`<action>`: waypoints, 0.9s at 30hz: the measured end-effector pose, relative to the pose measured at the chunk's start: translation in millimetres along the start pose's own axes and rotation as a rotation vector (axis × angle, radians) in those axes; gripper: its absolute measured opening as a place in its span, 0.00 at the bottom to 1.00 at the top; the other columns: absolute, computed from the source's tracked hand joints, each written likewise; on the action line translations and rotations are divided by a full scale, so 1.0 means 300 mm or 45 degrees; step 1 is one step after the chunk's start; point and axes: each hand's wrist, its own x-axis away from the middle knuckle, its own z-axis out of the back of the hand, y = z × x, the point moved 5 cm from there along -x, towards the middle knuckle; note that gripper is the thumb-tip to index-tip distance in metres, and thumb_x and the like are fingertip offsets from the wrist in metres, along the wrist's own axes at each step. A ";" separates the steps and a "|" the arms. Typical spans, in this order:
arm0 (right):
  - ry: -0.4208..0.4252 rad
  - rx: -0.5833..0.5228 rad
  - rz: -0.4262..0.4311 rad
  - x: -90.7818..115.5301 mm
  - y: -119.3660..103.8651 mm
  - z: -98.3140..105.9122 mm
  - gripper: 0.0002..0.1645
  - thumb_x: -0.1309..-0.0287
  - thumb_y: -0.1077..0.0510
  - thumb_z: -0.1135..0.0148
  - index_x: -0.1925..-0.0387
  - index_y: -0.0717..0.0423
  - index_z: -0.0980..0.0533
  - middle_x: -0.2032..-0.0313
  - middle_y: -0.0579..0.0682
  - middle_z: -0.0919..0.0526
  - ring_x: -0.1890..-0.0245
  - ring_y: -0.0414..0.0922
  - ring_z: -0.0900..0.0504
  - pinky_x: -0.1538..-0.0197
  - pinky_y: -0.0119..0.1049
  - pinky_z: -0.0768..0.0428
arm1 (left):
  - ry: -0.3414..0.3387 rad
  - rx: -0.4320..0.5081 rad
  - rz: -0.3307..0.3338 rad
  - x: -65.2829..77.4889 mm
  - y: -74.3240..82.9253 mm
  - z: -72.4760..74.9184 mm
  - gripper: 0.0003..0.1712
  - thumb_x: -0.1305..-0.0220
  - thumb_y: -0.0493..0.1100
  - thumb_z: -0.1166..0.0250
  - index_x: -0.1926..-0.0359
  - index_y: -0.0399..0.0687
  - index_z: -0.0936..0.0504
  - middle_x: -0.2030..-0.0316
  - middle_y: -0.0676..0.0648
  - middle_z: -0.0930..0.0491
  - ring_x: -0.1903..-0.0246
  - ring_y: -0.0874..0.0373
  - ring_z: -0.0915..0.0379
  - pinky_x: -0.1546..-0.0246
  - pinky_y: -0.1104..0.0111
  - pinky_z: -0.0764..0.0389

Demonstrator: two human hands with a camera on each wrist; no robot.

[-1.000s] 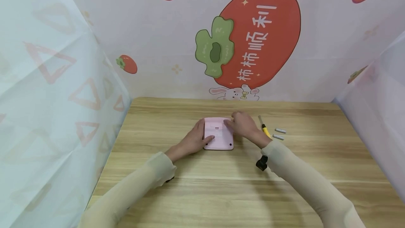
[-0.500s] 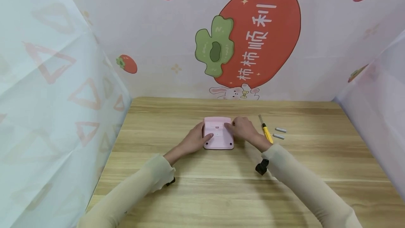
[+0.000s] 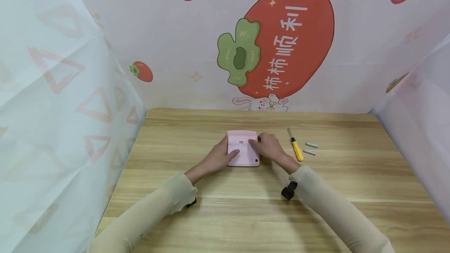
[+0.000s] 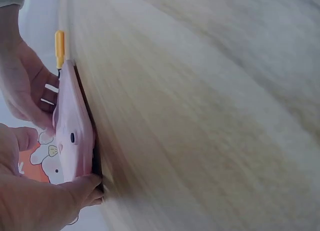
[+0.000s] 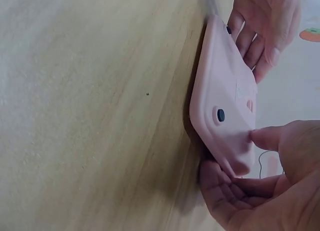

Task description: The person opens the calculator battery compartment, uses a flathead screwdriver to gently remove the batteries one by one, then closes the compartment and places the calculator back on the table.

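Observation:
A pink calculator (image 3: 246, 159) lies back side up on the wooden table, a small slot (image 3: 241, 142) near its middle and a dark round foot (image 5: 220, 115) at a corner. My left hand (image 3: 216, 155) grips its left edge, thumb across the back, fingers along the side. At the opposite edge, my right hand (image 3: 268, 146) holds on with the thumb on the back. The right wrist view shows that hand's fingers (image 5: 220, 191) curled at the underside of the edge. The calculator's front face is hidden.
Right of the hands lies a yellow-handled screwdriver (image 3: 297, 150), its tip pointing away from me. Beside it are two small grey batteries (image 3: 311, 145). A printed cloth wall (image 3: 183, 93) rises behind the table (image 3: 225, 221), with more hangings at both sides.
The right hand's fingers have drawn down from the calculator's top right corner and curled at its right edge. More of the screwdriver handle shows. The calculator stays nearly in place.

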 end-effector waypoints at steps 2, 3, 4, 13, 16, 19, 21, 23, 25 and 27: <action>0.001 -0.012 -0.004 0.001 0.002 -0.002 0.22 0.24 0.46 0.38 0.60 0.63 0.18 0.79 0.50 0.23 0.80 0.43 0.27 0.79 0.31 0.34 | -0.008 0.018 0.022 -0.003 0.000 0.000 0.45 0.20 0.49 0.40 0.17 0.35 0.52 0.23 0.32 0.36 0.25 0.42 0.36 0.23 0.51 0.34; 0.001 -0.021 -0.004 0.001 0.004 -0.003 0.22 0.25 0.46 0.38 0.60 0.63 0.17 0.79 0.50 0.23 0.80 0.43 0.27 0.79 0.31 0.34 | -0.013 0.023 0.037 -0.003 0.000 0.001 0.45 0.20 0.49 0.40 0.17 0.34 0.52 0.22 0.32 0.37 0.24 0.42 0.37 0.23 0.51 0.35; 0.004 -0.029 -0.005 0.001 0.005 -0.003 0.22 0.25 0.46 0.37 0.60 0.63 0.17 0.79 0.50 0.24 0.81 0.42 0.28 0.79 0.30 0.34 | -0.014 0.030 0.052 -0.004 0.000 0.002 0.46 0.20 0.50 0.40 0.16 0.34 0.53 0.22 0.32 0.38 0.24 0.42 0.37 0.23 0.51 0.35; 0.034 -0.072 -0.024 -0.002 0.014 -0.002 0.23 0.27 0.45 0.34 0.57 0.64 0.16 0.79 0.49 0.22 0.82 0.41 0.27 0.80 0.30 0.34 | 0.014 0.050 0.116 -0.008 -0.002 0.005 0.47 0.20 0.51 0.40 0.17 0.33 0.53 0.25 0.30 0.33 0.32 0.47 0.28 0.27 0.51 0.28; 0.064 -0.118 -0.027 -0.002 0.013 0.006 0.24 0.28 0.45 0.33 0.52 0.65 0.16 0.75 0.51 0.18 0.79 0.42 0.25 0.78 0.30 0.31 | 0.032 0.045 0.122 -0.012 -0.004 0.003 0.46 0.20 0.51 0.40 0.17 0.33 0.51 0.27 0.30 0.31 0.36 0.48 0.26 0.29 0.52 0.25; 0.100 -0.164 -0.021 -0.001 0.010 0.016 0.24 0.30 0.46 0.31 0.51 0.66 0.16 0.72 0.53 0.17 0.76 0.44 0.23 0.77 0.31 0.29 | 0.058 0.052 0.138 -0.017 -0.004 0.005 0.44 0.20 0.50 0.40 0.18 0.32 0.49 0.29 0.29 0.29 0.39 0.47 0.23 0.34 0.52 0.22; 0.111 -0.184 -0.016 -0.001 0.007 0.021 0.24 0.30 0.46 0.30 0.52 0.65 0.16 0.71 0.53 0.17 0.75 0.44 0.22 0.76 0.31 0.28 | 0.081 0.065 0.162 -0.020 -0.002 0.009 0.44 0.20 0.51 0.40 0.19 0.31 0.48 0.29 0.28 0.29 0.38 0.45 0.23 0.34 0.51 0.21; 0.117 -0.210 -0.016 -0.001 0.004 0.027 0.22 0.31 0.46 0.29 0.54 0.63 0.16 0.72 0.52 0.17 0.75 0.44 0.22 0.76 0.31 0.28 | 0.105 0.079 0.180 -0.024 0.001 0.014 0.44 0.20 0.51 0.41 0.19 0.30 0.47 0.28 0.27 0.31 0.34 0.42 0.25 0.31 0.50 0.23; 0.113 -0.238 -0.005 0.001 0.001 0.032 0.21 0.31 0.46 0.29 0.56 0.62 0.16 0.73 0.52 0.18 0.75 0.44 0.23 0.76 0.31 0.29 | 0.124 0.095 0.198 -0.026 0.004 0.018 0.43 0.20 0.51 0.41 0.19 0.29 0.47 0.26 0.27 0.34 0.29 0.40 0.30 0.28 0.49 0.27; 0.108 -0.271 0.007 0.004 -0.002 0.038 0.19 0.31 0.46 0.29 0.58 0.60 0.15 0.74 0.51 0.19 0.75 0.44 0.24 0.76 0.31 0.30 | 0.137 0.112 0.215 -0.028 0.007 0.023 0.44 0.20 0.51 0.41 0.19 0.29 0.47 0.24 0.27 0.36 0.26 0.38 0.35 0.25 0.48 0.31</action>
